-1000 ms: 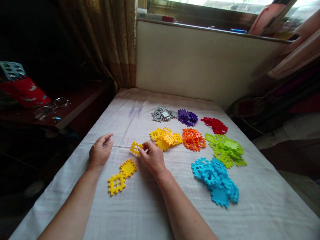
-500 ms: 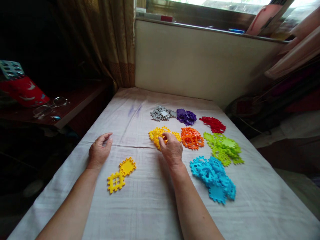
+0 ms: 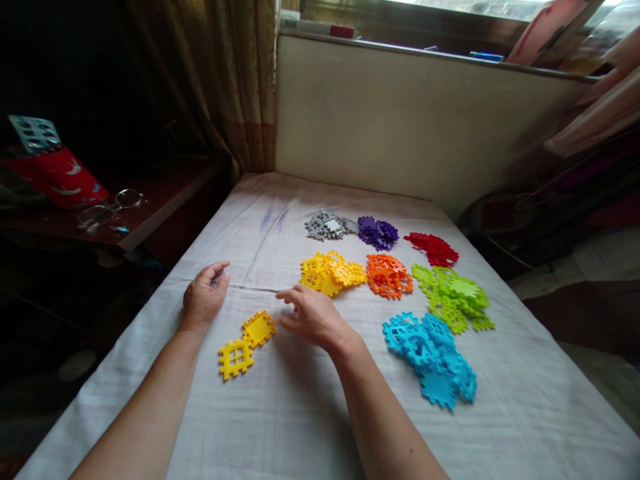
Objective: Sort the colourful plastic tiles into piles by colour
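Right hand (image 3: 313, 317) spread loosely with nothing in its grasp, thumb and fingers parted above the cloth (image 3: 300, 420). Just left of it lie two yellow pieces (image 3: 259, 329), their corners meeting. Directly beyond its knuckles sits the yellow pile (image 3: 330, 273); whether they touch, I cannot tell. Farther left, the left hand (image 3: 204, 297) rests with fingers loosely curled, holding nothing visible. Rightward of the right hand is the blue pile (image 3: 433, 360); beyond it to the right, the orange pile (image 3: 389, 275) and green pile (image 3: 455, 299).
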`<state>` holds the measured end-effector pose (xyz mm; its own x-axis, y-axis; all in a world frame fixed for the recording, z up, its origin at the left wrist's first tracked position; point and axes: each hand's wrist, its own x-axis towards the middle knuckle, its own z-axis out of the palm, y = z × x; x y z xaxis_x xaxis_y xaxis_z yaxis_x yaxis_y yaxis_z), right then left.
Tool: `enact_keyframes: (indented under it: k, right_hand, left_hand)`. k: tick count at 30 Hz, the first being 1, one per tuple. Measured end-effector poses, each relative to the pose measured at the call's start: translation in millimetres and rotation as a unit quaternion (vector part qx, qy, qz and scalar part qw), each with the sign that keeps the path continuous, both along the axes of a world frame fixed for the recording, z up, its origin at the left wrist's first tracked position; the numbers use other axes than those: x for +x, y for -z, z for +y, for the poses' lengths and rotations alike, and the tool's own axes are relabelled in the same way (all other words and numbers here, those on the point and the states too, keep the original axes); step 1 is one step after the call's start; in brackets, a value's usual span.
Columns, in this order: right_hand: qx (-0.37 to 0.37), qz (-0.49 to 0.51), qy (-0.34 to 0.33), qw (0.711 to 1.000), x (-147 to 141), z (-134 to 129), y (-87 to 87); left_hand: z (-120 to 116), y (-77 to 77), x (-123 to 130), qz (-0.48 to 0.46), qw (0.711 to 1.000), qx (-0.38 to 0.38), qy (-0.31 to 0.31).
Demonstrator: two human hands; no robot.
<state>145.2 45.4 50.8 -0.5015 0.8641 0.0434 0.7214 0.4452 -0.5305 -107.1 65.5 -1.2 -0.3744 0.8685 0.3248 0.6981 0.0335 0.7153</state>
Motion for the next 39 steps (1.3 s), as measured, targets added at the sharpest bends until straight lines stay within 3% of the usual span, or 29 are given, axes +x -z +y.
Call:
enact_keyframes:
  k: [5,15,17,19,22,25,32,39]
  right_hand:
    - [0.019,-0.060,-0.063,0.996,-9,-11,0.9]
    - [0.044,-0.088,-0.073,0.992,-21,-12,3.0]
    - [0.067,-0.076,-0.039,0.994,-15,-7,1.4]
    - [0.117,-0.041,0.048,0.991,-5,1,0.5]
    - [0.192,0.005,0.221,0.956,15,15,3.9]
    - [0.206,-0.003,0.315,0.926,32,24,12.7]
    - [0.191,-0.032,0.364,0.911,43,31,27.4]
    - [0.208,-0.008,0.344,0.916,40,29,21.6]
  left_hand:
    - [0,1.0,0,0.003,1.000,0.003,0.002]
    - [0,0.1,1,-0.001,1.000,0.005,0.006]
    - [-1,0.0,0,0.000,1.000,0.003,0.008]
    - [-1,0.0,0,0.002,1.000,0.002,0.009]
    - [0,0.5,0,0.003,1.000,0.004,0.008]
    - [0,0.6,0,0.004,1.000,0.003,0.008]
    - [0,0.6,0,0.005,1.000,0.000,0.010]
    - [-1,0.9,0,0.006,1.000,-0.003,0.009]
